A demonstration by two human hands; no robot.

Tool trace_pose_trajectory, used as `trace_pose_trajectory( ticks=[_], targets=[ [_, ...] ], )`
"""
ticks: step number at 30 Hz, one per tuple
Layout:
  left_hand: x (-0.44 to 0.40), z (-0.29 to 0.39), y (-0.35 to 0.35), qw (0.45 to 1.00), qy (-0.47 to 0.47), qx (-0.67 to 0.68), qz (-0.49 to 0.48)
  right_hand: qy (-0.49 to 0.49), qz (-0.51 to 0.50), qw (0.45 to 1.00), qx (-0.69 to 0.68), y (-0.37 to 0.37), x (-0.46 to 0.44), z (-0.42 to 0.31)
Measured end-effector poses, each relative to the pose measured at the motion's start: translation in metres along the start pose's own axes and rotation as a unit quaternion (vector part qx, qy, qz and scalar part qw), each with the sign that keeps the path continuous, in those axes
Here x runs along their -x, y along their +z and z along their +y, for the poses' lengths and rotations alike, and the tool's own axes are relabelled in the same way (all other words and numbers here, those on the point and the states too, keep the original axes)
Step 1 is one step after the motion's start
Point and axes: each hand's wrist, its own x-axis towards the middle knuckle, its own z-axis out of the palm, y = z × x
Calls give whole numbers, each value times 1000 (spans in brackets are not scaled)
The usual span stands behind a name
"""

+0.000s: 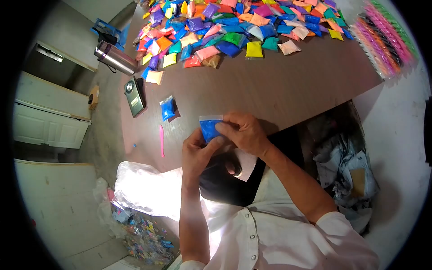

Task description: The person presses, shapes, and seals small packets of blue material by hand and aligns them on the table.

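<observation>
A small clear packet of blue clay [209,128] is pinched between both hands above the near edge of the table. My left hand [198,148] grips its lower left part, thumb in front. My right hand [245,132] holds its right side, with the thumb pressed on the front. The packet's clear top strip faces away from me. Beyond it to the left, a second blue packet [167,109] lies on the brown table [270,90]. A pink plastic stick [162,141] rests left of my left hand.
Many colourful packets [231,38] are heaped along the far side. A phone [134,96] and a steel flask [115,57] are at the left. Bundled coloured sticks [382,40] lie at the far right. A clear plastic bag [139,186] hangs near my left forearm; crumpled wrappers [346,166] fill a space at right.
</observation>
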Motion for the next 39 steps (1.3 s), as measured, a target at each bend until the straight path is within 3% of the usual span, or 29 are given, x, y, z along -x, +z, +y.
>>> trace_pose_trajectory(
  ticks=[3,7,15,20,22,28,31,35,37,39],
  targets=[
    [-2,-6,0,1000,13,-13,1,32,-11,998,-52,1,1,-4],
    [-3,-6,-2,999,23,-21,-13,-11,-7,998,-57,2,-1,6],
    [1,3,6,1000,9,-16,5,76,11,992,-96,-3,1,-5],
    [-1,-4,-3,999,30,-6,-8,32,25,999,-24,-2,0,-4],
    [1,3,0,1000,-3,11,-13,22,22,999,-24,-2,-1,0],
    [5,-3,0,999,29,13,20,81,-24,996,-5,-4,1,-13],
    [0,-14,-6,998,62,-6,18,9,-26,999,36,-1,-3,-7],
    [3,-13,-4,997,64,-22,22,52,-28,998,8,2,0,2],
    [6,2,2,999,17,-12,47,90,-21,996,-16,1,0,6],
    [5,1,0,999,16,14,42,19,-40,999,22,-1,1,8]
  ],
)
